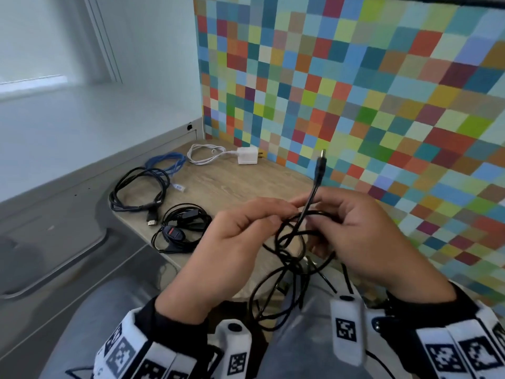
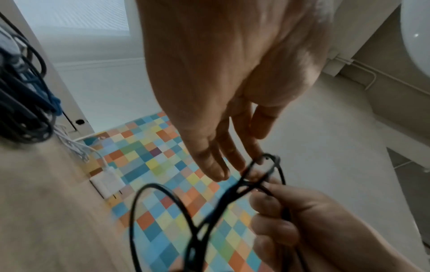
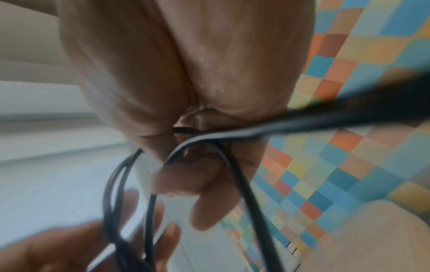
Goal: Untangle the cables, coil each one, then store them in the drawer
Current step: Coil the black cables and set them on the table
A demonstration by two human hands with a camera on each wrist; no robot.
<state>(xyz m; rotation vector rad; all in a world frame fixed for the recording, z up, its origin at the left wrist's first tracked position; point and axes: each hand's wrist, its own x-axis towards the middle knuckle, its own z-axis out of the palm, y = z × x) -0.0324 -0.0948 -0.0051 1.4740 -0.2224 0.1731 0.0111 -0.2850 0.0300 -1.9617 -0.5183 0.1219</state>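
The black cable (image 1: 293,242) hangs in loose, crossing loops between the two hands, above the near edge of the desk (image 1: 232,184) and the person's lap, with its plug end (image 1: 320,165) sticking up toward the chequered wall (image 1: 382,91). The right hand (image 1: 363,236) has its fingers curled round a bundle of strands; the left hand (image 1: 240,236) reaches in with fingers nearly straight, their tips at a small loop, and whether they pinch it I cannot tell.

Judging by what lies on the desk, the task is well along: a dark cable (image 1: 138,191) and a blue cable (image 1: 166,162) lie coiled at the far left corner, a white charger with its lead (image 1: 226,157) sits by the far edge, and a black switched cord (image 1: 180,228) is gathered near the left edge. This cable looks like the last to coil. No drawer shows, so storing seems left to do.

The desk is narrow, with the wall close on the right; bare wood in the middle gives room to lay the coil down.
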